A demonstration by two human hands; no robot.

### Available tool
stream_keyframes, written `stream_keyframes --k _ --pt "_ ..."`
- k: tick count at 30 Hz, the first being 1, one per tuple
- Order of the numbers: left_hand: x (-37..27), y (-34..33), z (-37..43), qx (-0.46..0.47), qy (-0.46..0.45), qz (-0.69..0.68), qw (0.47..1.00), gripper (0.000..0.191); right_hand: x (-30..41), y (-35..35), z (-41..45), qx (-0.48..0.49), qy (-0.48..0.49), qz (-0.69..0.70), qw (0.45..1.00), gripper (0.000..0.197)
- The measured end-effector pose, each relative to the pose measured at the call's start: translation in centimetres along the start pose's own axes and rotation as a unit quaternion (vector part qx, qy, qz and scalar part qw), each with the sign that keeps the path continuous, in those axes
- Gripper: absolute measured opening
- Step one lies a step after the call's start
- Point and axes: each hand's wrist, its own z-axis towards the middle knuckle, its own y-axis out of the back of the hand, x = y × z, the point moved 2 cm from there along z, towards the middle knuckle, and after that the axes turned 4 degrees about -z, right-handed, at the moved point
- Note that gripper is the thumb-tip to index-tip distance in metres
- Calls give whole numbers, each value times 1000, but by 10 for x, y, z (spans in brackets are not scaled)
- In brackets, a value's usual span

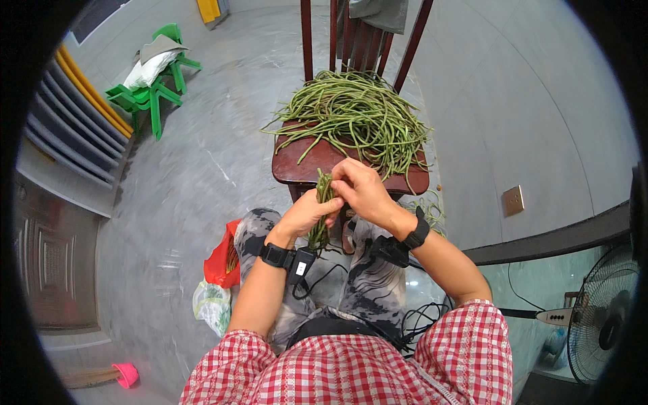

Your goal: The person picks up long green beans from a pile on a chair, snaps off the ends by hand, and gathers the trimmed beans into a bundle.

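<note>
Upright in my left hand (307, 210) is a folded bundle of yardlong beans (324, 190), its top poking above the thumb and its lower ends hanging below the palm. My right hand (362, 190) meets the bundle from the right, fingers curled and pinching at its side near the top. Just beyond both hands, a large tangled pile of yardlong beans (354, 111) covers most of a dark red wooden chair seat (309, 164). Several beans droop over the seat's front and right edges. A black strap with a small device circles each wrist.
Beans also lie on the floor (430, 210) right of the chair. By my left leg are a red plastic bag (215, 271) and a clear plastic bag (212, 309). Black cables (425, 321) loop beside my right hip. A standing fan (605, 316) is at right, green plastic chairs (157, 101) far left.
</note>
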Motion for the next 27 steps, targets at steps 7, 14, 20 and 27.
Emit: stream_keyframes --k 7,14,20,27 --pt "-1 7 4 -155 -2 -80 985 27 -69 25 12 8 -148 94 985 17" --pt "-1 17 5 -201 -14 -168 965 28 -163 64 13 -5 -355 -337 872 31" --pt "-2 18 6 -210 -17 -158 965 27 -176 66 7 -16 -370 -292 882 20" --pt "-4 14 3 -205 -22 -156 966 27 -110 114 -10 -130 -218 -110 961 19"
